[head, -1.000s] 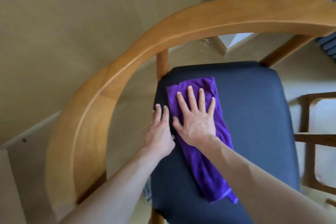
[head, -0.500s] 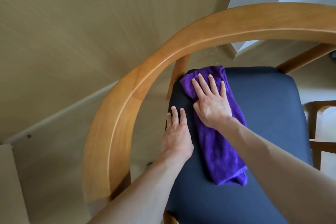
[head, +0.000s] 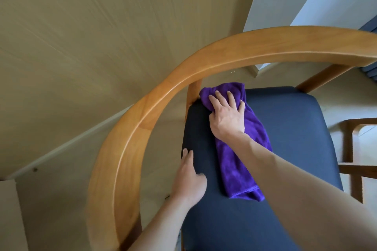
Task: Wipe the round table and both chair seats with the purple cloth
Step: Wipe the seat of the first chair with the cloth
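The purple cloth [head: 240, 157] lies as a long folded strip on the dark blue chair seat [head: 302, 138], its far end bunched at the seat's back left corner. My right hand [head: 226, 114] presses flat on that far end, fingers spread and slightly bent over the bunched cloth. My left hand [head: 188, 177] rests on the seat's left edge, fingers straight along the side. The round table is out of view.
The chair's curved wooden backrest [head: 155, 108] arches round the left and far sides of the seat, with a post [head: 192, 91] right beside the cloth's far end. A wooden frame [head: 355, 161] stands at the right. Beige floor and wall lie beyond.
My right hand has pushed the cloth further towards the seat's back left corner, bunching its far end. My left hand has stayed on the seat's left edge.
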Action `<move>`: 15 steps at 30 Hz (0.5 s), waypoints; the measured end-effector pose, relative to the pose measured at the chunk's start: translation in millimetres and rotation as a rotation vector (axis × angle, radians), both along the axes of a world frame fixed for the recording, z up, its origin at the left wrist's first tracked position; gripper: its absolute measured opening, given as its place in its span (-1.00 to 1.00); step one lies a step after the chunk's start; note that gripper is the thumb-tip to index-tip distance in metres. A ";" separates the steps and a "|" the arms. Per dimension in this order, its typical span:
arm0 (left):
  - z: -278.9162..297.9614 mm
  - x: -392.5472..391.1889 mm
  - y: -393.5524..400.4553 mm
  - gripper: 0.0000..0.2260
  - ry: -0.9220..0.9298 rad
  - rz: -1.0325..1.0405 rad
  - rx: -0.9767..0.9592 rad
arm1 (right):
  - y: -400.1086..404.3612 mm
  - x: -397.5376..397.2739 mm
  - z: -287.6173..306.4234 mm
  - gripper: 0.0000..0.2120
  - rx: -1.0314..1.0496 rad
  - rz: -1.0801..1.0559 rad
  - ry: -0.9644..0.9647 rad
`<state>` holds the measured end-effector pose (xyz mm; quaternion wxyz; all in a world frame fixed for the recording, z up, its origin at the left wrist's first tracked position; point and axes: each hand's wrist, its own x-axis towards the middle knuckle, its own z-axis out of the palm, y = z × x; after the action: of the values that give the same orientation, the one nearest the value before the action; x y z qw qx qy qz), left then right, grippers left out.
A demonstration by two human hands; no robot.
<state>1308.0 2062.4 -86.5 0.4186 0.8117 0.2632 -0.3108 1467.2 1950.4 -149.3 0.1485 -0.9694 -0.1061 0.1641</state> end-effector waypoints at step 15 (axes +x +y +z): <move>-6.8 -13.0 0.0 -0.10 -0.095 -0.065 0.027 | 1.0 -74.3 -2.3 -0.39 0.016 0.709 0.023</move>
<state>1295.0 2062.4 -93.3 0.4093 0.8392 0.2208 -0.2818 1393.0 1951.4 -151.6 0.0910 -0.8691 -0.4357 0.2157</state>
